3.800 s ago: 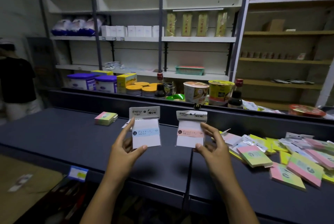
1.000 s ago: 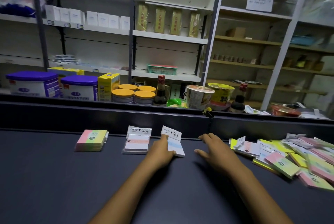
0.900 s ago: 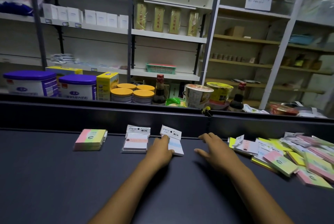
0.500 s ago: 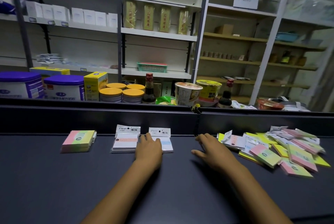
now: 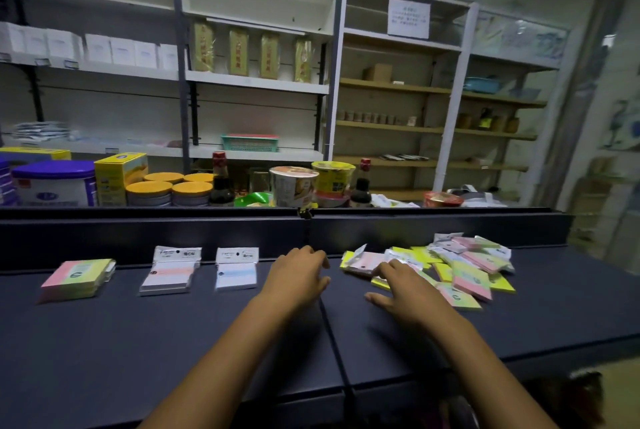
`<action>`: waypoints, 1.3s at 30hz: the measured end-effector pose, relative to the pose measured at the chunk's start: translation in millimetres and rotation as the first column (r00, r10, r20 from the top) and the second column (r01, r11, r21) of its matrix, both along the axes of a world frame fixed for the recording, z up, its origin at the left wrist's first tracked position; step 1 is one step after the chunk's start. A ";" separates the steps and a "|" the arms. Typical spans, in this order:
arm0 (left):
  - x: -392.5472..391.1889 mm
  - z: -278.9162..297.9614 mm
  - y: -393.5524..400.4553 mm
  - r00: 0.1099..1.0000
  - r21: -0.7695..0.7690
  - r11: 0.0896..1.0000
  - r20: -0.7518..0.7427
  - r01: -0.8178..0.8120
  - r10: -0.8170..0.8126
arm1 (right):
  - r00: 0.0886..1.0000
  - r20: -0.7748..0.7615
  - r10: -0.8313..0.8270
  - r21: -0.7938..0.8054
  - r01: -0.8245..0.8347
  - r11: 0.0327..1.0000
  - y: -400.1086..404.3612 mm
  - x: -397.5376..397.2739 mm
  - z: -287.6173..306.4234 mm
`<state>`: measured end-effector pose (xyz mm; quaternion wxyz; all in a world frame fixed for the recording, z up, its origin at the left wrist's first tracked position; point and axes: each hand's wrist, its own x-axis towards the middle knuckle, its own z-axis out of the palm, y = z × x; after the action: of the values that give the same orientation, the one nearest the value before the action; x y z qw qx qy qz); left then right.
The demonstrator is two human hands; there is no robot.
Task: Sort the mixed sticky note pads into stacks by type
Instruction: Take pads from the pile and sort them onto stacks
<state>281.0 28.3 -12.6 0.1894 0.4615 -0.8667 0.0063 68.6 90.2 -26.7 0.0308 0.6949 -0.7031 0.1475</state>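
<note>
Left hand (image 5: 298,276) moved off blue-striped pad (image 5: 236,273); right hand (image 5: 403,286) reaches mixed pile (image 5: 460,267).

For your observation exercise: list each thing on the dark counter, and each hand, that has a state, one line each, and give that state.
Pink and green pad stack: sorted, lying flat, far left.
Pink-striped packaged pads: flat, beside it.
Blue-striped packaged pad: flat, untouched.
Mixed pile: unsorted, overlapping.
Left hand: holds nothing, fingers relaxed.
Right hand: spread, fingers touching the pile's near edge.
</note>
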 end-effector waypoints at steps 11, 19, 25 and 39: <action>-133.4 -3.2 82.9 0.993 0.004 0.997 -0.088 0.078 -0.077 | 0.995 -0.005 -0.101 0.026 0.101 0.995 97.3 -133.4 7.0; -196.4 -11.8 95.6 0.987 0.047 0.993 -0.122 0.109 -0.103 | 0.989 0.024 -0.145 0.042 0.144 0.989 120.6 -190.7 -0.9; -235.3 -18.3 69.5 0.978 0.069 0.989 -0.171 0.130 -0.117 | 0.986 0.040 -0.163 0.039 0.162 0.986 105.0 -224.8 -6.8; -312.4 -37.3 -12.0 0.989 0.175 0.984 -0.149 0.039 -0.013 | 0.978 0.032 -0.208 0.035 0.207 0.978 38.6 -293.9 -12.6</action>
<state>-31.3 16.3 -49.9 0.2114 0.4644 -0.8533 -0.1074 -225.3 128.9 -39.3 0.0224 0.6153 -0.7745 0.1447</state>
